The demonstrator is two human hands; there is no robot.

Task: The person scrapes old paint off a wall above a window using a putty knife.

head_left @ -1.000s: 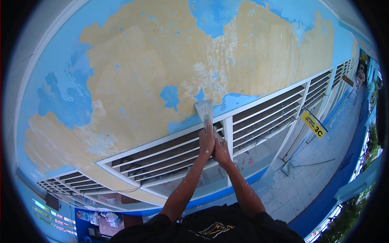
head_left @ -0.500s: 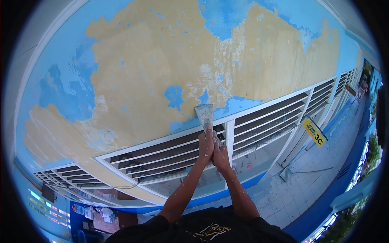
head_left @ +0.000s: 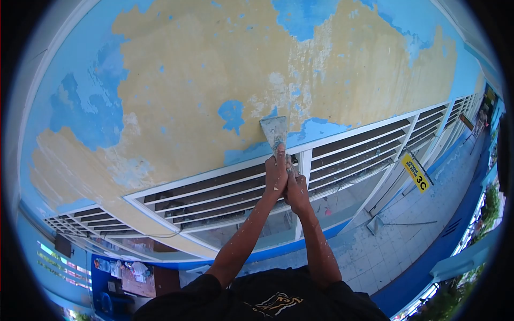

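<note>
Both hands grip one wide scraper (head_left: 274,130), its grey blade smeared with paint residue. The blade lies against the wall (head_left: 198,80), its edge at the bottom of a small blue paint patch just above the window frame. My left hand (head_left: 276,172) is closed round the handle close to the blade, fingers pointing up along it. Lower on the handle and touching the left, my right hand (head_left: 296,190) is closed too. White flecks dot both forearms. A blue paint patch (head_left: 232,115) remains left of the blade, and light blue paint (head_left: 321,128) borders the frame on the right.
Below the wall runs a louvred window (head_left: 214,200) with white slats. A yellow 3C sign (head_left: 416,172) juts out at right. On the tiled floor lies a long-handled dustpan (head_left: 376,224). A cluttered table (head_left: 139,281) stands at lower left.
The scraper and both hands have moved up the wall and slightly right, the blade now reaching the small blue patch. Both hands keep their grip.
</note>
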